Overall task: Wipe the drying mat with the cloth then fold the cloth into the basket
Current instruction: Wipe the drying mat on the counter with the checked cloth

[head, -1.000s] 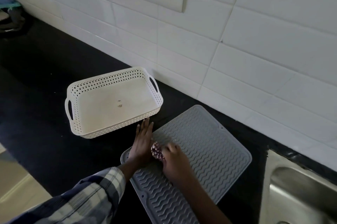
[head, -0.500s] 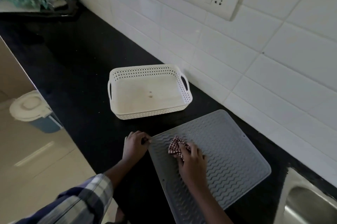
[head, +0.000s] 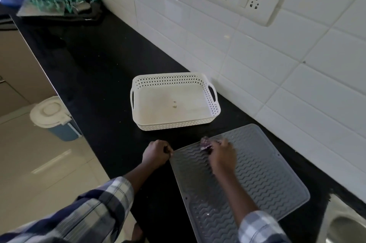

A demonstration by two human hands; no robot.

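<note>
One cloth (head: 206, 142), bunched under my right hand (head: 222, 153), rubs the drying mat (head: 257, 179) near its far-left corner. My left hand (head: 156, 153) pinches that corner's edge, fist-closed. Wiping's underway, I'd say; folding remains, and the basket (head: 214, 102) waits empty just beyond on the counter (head: 99, 76).

Your black countertop (head: 103, 76) is carrying three things. A white perforated basket (head: 214, 110) is sitting mid-counter by the tiled wall. A grey ribbed drying mat (head: 263, 179) is lying near and right. A cluttered dark tray (head: 59, 17) is resting far left.
</note>
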